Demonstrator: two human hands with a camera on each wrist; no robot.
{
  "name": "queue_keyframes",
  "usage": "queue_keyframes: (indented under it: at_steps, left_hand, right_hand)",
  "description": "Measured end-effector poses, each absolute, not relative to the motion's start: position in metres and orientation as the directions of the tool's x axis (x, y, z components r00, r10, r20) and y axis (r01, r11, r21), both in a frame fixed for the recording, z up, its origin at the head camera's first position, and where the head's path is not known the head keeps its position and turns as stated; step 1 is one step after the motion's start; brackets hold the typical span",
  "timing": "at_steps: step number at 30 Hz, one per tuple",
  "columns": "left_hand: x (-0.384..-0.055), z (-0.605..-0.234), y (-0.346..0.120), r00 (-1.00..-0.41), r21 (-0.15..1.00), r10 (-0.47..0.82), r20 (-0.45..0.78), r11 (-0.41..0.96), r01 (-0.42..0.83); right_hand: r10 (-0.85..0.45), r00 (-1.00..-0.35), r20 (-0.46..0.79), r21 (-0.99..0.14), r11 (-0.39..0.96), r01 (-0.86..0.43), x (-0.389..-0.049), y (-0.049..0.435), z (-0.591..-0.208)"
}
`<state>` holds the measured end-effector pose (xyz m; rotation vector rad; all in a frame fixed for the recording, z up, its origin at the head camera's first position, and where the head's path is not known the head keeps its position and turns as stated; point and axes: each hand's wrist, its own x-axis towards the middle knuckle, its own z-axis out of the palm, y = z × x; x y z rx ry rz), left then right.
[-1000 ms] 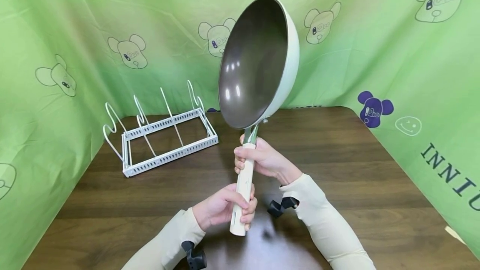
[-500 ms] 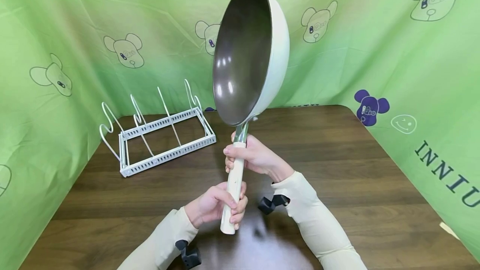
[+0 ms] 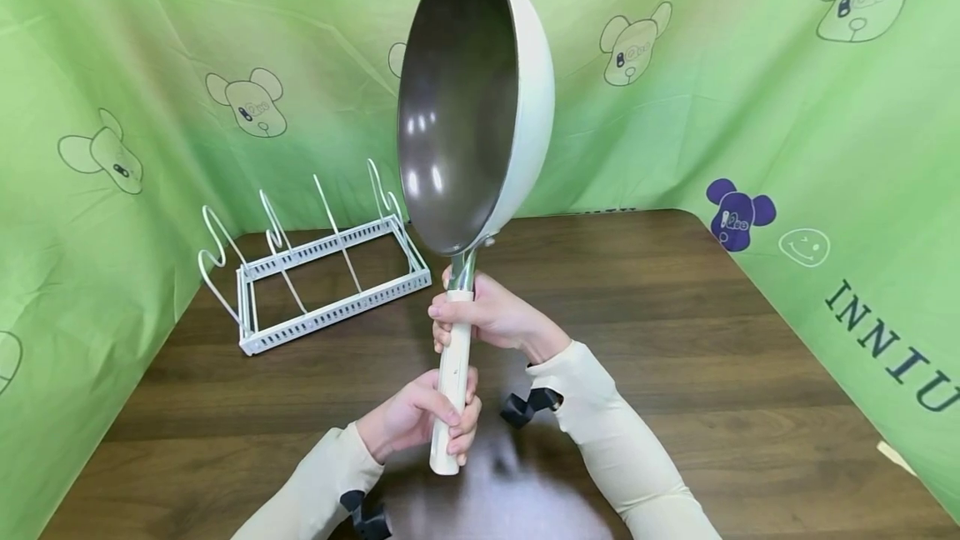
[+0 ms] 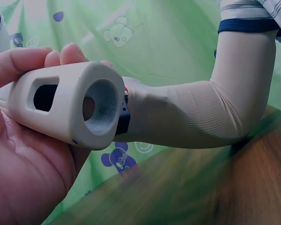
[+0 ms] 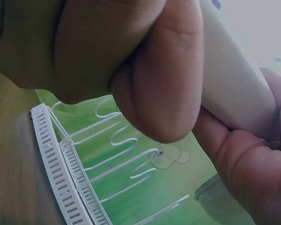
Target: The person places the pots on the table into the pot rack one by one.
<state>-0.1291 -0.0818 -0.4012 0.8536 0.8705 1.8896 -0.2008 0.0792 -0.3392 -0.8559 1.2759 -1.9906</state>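
A deep frying pan (image 3: 461, 107) with a dark inside and a pale outer wall is held up over the table, bowl on top and its opening turned to the left. My right hand (image 3: 501, 317) grips the top of its cream handle (image 3: 453, 357), just below the metal neck. Lower down, near the handle's end, my left hand (image 3: 422, 417) wraps around it. In the left wrist view the handle's hollow end (image 4: 100, 105) sticks out past the left palm. The right wrist view shows the right fingers (image 5: 164, 79) up close, with the handle behind them.
A white wire pan rack (image 3: 337, 307) with upright curved dividers stands on the wooden table (image 3: 675, 340), left of the pan. Green printed cloth (image 3: 300, 23) hangs behind and at both sides. Black cameras are strapped at each wrist.
Both hands have carried the pan left and slightly upward in the head view. Its opening has turned further sideways, showing more of the outer wall. Both grips stay the same, and the rack stands still.
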Motion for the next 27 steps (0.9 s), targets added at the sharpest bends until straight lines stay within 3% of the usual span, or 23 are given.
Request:
queue_keyframes:
  at_steps: [27]
  left_hand:
    - [-0.133, -0.435, -0.1, -0.379, 0.766, 0.824, 0.422, -0.548, -0.337]
  right_hand:
    - [-0.829, -0.52, 0.206, -0.963, -0.267, 0.044, -0.205, 0.045, -0.346]
